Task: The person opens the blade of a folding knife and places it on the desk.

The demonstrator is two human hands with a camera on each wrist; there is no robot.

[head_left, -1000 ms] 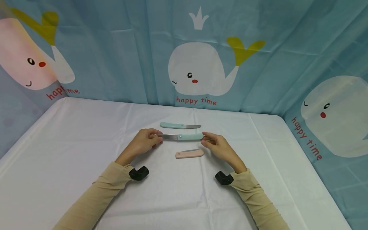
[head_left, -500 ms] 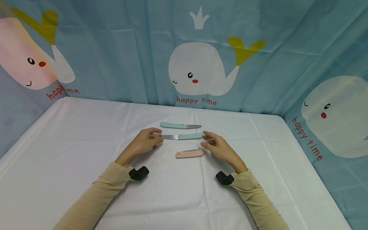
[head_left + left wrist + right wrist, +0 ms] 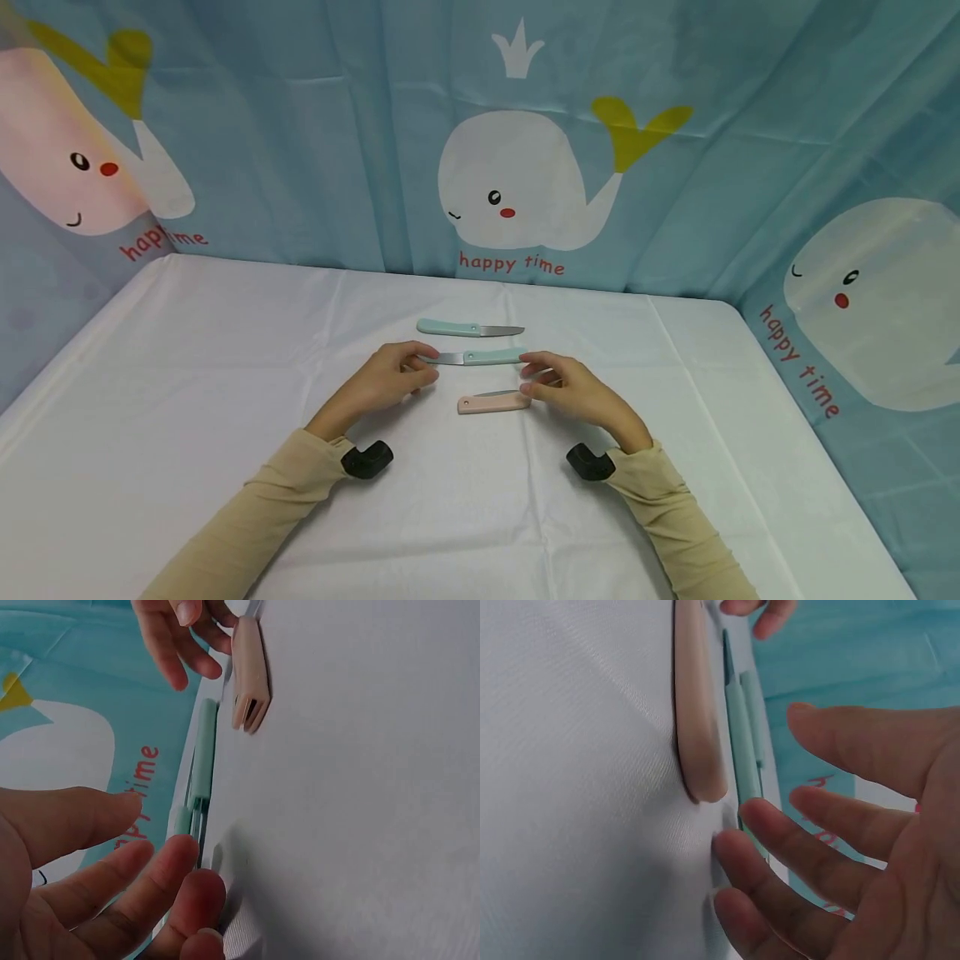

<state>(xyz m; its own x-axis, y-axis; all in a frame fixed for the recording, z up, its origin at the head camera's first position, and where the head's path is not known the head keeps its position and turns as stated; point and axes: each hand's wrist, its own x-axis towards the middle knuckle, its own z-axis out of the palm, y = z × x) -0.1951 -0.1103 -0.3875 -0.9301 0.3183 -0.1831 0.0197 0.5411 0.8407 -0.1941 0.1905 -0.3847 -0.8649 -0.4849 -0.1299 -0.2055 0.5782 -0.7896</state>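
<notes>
Three folding knives lie in rows on the white cloth. The farthest knife [image 3: 450, 327] has a mint green handle and its blade points right. In the middle row is a second mint green knife [image 3: 491, 357], blade out to the left. Nearest lies a pink knife [image 3: 487, 405] with its blade folded into the handle. My left hand [image 3: 384, 380] hovers over the middle knife's blade, hiding its tip, fingers loosely spread. By the handle end of that knife, my right hand [image 3: 579, 390] also has spread fingers and covers the pink knife's right end. Both wrist views show the palms holding nothing.
The white tablecloth [image 3: 420, 517] spreads around the knives, with faint creases. A blue curtain [image 3: 315, 167] printed with whales stands behind the table's back edge and along both sides. Black wrist mounts [image 3: 367, 460] sit at both sleeve cuffs.
The middle knife, held at both ends earlier, now lies on the cloth with both hands off it. My left hand has shifted right; the right hand's fingertips have come slightly left and nearer.
</notes>
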